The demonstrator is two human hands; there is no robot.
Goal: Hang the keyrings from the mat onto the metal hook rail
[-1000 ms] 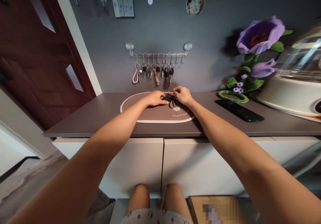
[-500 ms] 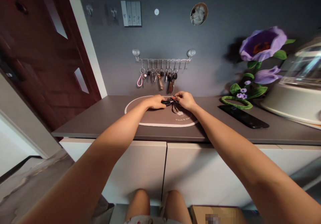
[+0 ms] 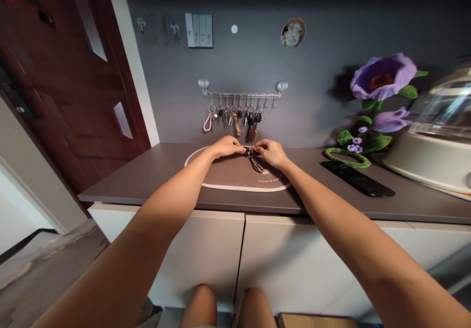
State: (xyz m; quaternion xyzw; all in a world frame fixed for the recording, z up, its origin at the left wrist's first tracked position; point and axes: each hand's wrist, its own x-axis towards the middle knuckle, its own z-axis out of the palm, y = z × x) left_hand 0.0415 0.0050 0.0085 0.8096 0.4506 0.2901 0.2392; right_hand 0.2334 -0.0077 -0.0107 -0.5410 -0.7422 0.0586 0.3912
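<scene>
Over the brown mat (image 3: pixel 228 176), both hands are closed on one bunch of keys (image 3: pixel 250 152) with dark parts and a metal ring. My left hand (image 3: pixel 228 146) pinches its left end, with the fingertips round a black part. On the other side, my right hand (image 3: pixel 271 152) pinches the bunch between thumb and fingers, where a small red bit shows. A braided brown strap (image 3: pixel 257 165) hangs from the bunch down onto the mat. The fingers hide much of the keys, so their exact shapes are hard to make out.
Behind the hands, a clear hook rail (image 3: pixel 241 95) on the grey wall carries several key sets (image 3: pixel 237 122). To the right are a black phone (image 3: pixel 356 178), a purple flower ornament (image 3: pixel 382 80) and a large cream appliance (image 3: pixel 437 151). White cabinet doors (image 3: pixel 206 244) are below the countertop (image 3: pixel 128 176).
My left fingers have drawn into a tighter pinch, covering more of the black part. The strap has shifted slightly. The whole view has moved, so the wall appears a little lower.
</scene>
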